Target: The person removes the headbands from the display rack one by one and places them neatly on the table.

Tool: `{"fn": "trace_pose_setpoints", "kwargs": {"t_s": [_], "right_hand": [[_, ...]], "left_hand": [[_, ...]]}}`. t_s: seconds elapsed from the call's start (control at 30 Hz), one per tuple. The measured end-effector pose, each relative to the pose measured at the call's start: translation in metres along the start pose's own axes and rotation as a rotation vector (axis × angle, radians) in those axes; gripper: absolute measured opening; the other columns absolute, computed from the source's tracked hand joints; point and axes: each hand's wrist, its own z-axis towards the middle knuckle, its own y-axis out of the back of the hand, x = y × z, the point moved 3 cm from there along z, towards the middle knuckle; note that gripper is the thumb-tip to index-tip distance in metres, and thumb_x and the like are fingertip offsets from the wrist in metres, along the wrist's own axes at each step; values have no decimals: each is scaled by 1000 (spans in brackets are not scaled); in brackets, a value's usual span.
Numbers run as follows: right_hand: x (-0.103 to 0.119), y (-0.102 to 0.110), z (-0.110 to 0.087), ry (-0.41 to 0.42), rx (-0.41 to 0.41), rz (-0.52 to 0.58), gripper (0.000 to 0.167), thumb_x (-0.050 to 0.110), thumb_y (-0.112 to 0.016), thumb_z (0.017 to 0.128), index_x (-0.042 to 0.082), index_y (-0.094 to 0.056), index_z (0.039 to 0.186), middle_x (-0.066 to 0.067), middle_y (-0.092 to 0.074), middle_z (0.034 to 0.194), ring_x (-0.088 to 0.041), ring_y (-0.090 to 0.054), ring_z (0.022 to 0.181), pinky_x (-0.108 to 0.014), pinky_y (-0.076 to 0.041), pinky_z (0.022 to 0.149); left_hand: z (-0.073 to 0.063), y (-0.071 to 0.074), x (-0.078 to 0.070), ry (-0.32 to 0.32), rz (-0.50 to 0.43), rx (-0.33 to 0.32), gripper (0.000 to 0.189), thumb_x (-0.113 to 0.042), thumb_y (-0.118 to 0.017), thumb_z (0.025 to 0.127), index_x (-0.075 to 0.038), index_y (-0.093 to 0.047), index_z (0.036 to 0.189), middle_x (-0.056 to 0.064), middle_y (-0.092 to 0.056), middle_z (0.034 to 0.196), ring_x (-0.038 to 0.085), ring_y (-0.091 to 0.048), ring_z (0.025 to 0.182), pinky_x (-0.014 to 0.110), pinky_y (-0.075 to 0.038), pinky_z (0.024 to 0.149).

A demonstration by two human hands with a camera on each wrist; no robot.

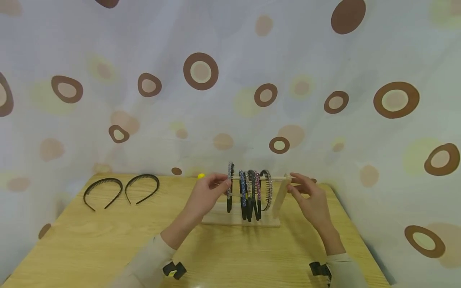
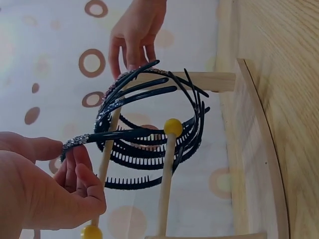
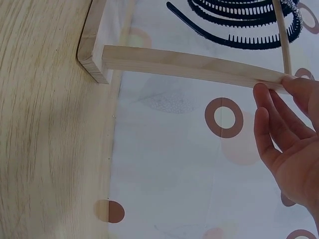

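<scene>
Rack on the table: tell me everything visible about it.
The rack looks like pale, unpainted wood and stands upright on the table. It has a flat base, a right post rising from that base, and two slim rods with yellow balls at their left ends. Several headbands hang on the rods. The right hand pinches the top of the right post. The left hand hides much of the left end in the head view.

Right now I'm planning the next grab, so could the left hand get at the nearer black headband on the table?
Probably yes: bare tabletop lies between the left hand and the nearer black headband. But it pinches a glittery headband, so would likely have to let go first.
</scene>
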Motion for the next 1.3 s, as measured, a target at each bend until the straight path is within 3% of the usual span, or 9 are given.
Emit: {"fn": "trace_pose_setpoints", "kwargs": {"t_s": [0.23, 0.4, 0.53, 0.7, 0.87, 1.07, 1.3], "right_hand": [[2, 0, 0, -43, 1, -17, 42, -7, -72, 92, 1, -64, 132, -19, -70, 112, -32, -72, 85, -13, -51, 77], [3, -2, -1, -68, 11, -17, 42, -6, -72, 93, 2, -64, 134, -18, -70, 114, -35, -72, 86, -13, -51, 76], [3, -2, -1, -68, 11, -16, 42, -6, -71, 93, 1, -64, 133, -18, -70, 114, -32, -72, 86, -13, -52, 76], [5, -2, -2, -70, 14, -22, 41, -5, -71, 93, 2, -64, 133, -18, -70, 113, -26, -73, 86, -13, -52, 75], [6, -2, -2, -75, 17, -10, 41, -6, -71, 93, 0, -63, 133, -18, -69, 113, -28, -72, 86, -13, -52, 74], [6, -1, -2, -77, 15, -10, 41, -6, -71, 93, -1, -63, 133, -19, -70, 113, -37, -71, 86, -14, -52, 74], [5, -2, -1, -82, 12, -18, 41, -5, -72, 93, 1, -64, 133, -19, -70, 111, -31, -72, 85, -14, -51, 75]], "left_hand": [[2, 19, -5, -27, 82, 17, 32, -21, -65, 103, -1, -65, 128, 7, -67, 110, 22, -67, 95, 37, -57, 84], [-1, 28, -4, -82, 180, -72, 28, -18, -66, 102, -2, -67, 124, 7, -68, 108, 22, -68, 96, 36, -58, 81], [0, 31, -4, -168, 266, -141, 21, -13, -66, 101, 0, -69, 118, 8, -70, 104, 22, -68, 95, 36, -58, 81], [-2, 35, -5, -273, 296, -219, 17, -6, -64, 99, 2, -69, 113, 11, -70, 102, 20, -68, 90, 34, -59, 78], [-4, 44, -9, -329, 332, -294, 17, -4, -63, 98, 1, -69, 113, 10, -69, 103, 20, -69, 90, 31, -60, 74], [-2, 67, -14, -348, 346, -374, 20, -5, -63, 99, 2, -69, 117, 9, -70, 102, 17, -70, 87, 30, -60, 72], [-9, 103, -22, -293, 274, -424, 25, -11, -62, 102, 2, -68, 122, 10, -72, 100, 22, -73, 80, 25, -58, 62]]}}
